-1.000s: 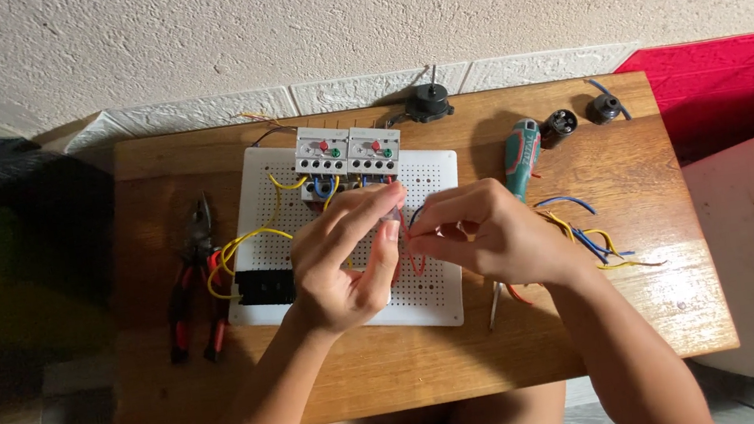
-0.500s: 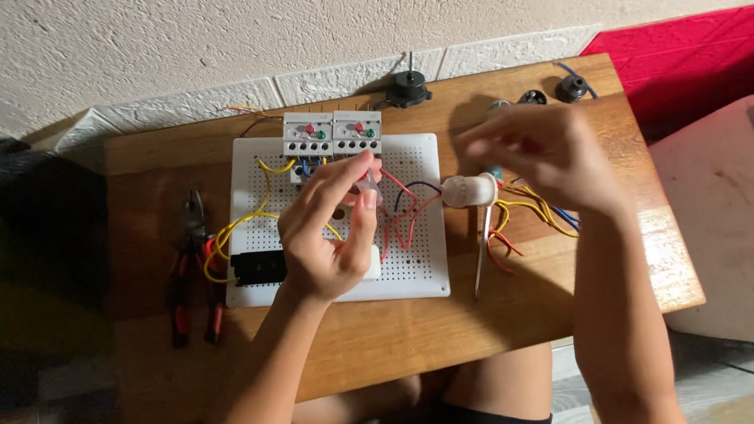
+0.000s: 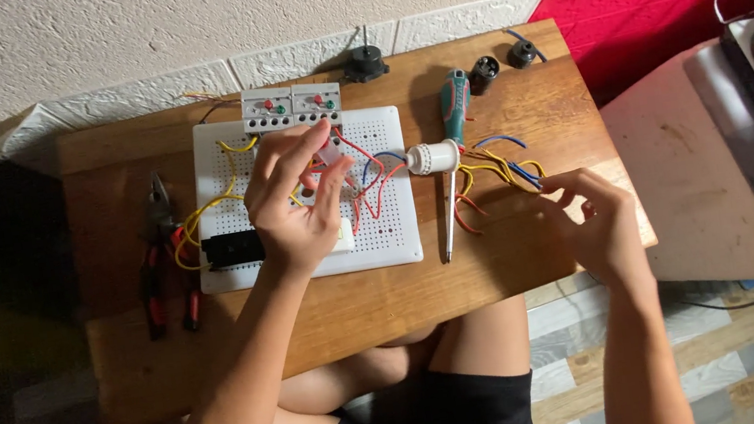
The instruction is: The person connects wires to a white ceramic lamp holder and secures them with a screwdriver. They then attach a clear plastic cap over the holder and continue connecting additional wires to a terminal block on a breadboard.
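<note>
A brown wooden table [image 3: 517, 262] is seen from above, set against a rough pale wall [image 3: 182, 25]. A red cloth [image 3: 659, 9] is spread past its far right corner, and a pale bench [image 3: 698, 172] stands just beside its right edge.

A white board full of small holes [image 3: 395, 239] is laid flat on the left half of the table. Its sides are lined up with the table edges. Two grey switch boxes [image 3: 290, 107] are fixed along its far edge, and a black block [image 3: 230, 249] sits at its near left corner. Yellow wires [image 3: 196, 225] are looped off the left side, and red wires [image 3: 374, 184] are bent over the middle.

The left hand [image 3: 295, 208] is held over the middle of the board. A small pale part [image 3: 328, 156] is pinched between its thumb and fingertips; the rest of it is hidden.

Red-handled pliers [image 3: 162, 257] are laid left of the board, long way running from near to far. A screwdriver with a green handle [image 3: 452, 155] is laid right of the board, handle far, tip near. A white lamp socket [image 3: 433, 157] is set against it.

The right hand [image 3: 594, 219] is placed near the right table edge, fingers loosely curled and spread, nothing gripped. Its fingertips are just beside a bunch of loose wires [image 3: 496, 168], blue, yellow and red. Bare wood is left along the near edge.
</note>
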